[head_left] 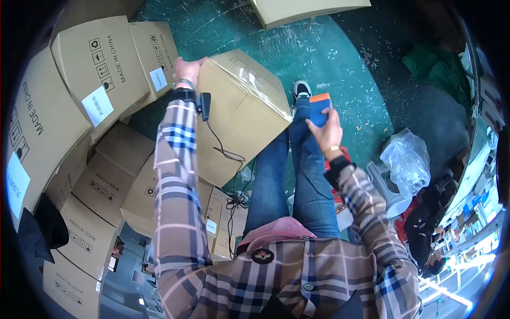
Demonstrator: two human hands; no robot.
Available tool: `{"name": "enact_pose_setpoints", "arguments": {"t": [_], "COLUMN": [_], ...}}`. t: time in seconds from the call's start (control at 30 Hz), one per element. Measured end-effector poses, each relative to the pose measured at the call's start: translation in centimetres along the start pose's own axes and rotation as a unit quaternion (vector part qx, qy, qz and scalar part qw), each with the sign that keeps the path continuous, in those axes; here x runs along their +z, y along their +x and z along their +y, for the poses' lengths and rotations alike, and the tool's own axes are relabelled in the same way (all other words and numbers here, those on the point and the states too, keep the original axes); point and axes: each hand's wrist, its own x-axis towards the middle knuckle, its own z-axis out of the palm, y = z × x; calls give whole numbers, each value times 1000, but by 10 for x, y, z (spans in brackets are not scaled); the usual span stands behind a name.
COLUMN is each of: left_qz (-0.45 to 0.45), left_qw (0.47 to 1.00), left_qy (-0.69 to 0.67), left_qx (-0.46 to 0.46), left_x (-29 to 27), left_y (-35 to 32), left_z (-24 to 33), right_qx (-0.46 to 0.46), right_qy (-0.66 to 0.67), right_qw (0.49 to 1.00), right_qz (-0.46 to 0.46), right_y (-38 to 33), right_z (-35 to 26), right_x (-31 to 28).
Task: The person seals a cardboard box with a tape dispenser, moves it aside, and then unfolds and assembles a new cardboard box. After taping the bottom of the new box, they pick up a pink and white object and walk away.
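A brown cardboard box point(226, 127) with shiny clear tape over its top edge stands tilted in front of me. My left hand point(188, 70) grips its far left corner, the fingertips partly hidden behind the edge. In my right hand point(329, 133), to the right of that box, is a blue block-shaped thing with an orange end point(320, 103); its kind is not clear. The thumb and fingers close around its near end. A small black device point(205, 106) with a thin cable sits by my left wrist.
Stacked cardboard boxes point(106, 64) line the left side. Another carton point(308, 10) lies at the far edge. White scraps litter the green floor point(350, 85). A clear plastic bag point(406, 159) sits on a grey stool point(388, 191) at right. Another person point(425, 223) is beyond it.
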Motion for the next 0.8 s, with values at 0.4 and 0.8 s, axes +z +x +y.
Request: {"name": "enact_pose_setpoints", "arguments": {"t": [0.4, 0.8], "left_qz": [-191, -242], "left_qw": [954, 948], "left_qy": [-67, 8], "left_qx": [223, 207], "left_x": [-47, -25], "left_y": [-89, -77], "left_z": [28, 30], "right_qx": [-545, 39], "right_qy": [-86, 256], "right_qw": [824, 965], "right_qz": [-130, -40], "right_y": [-61, -73], "right_z": [-140, -63], "right_x": [24, 29]}}
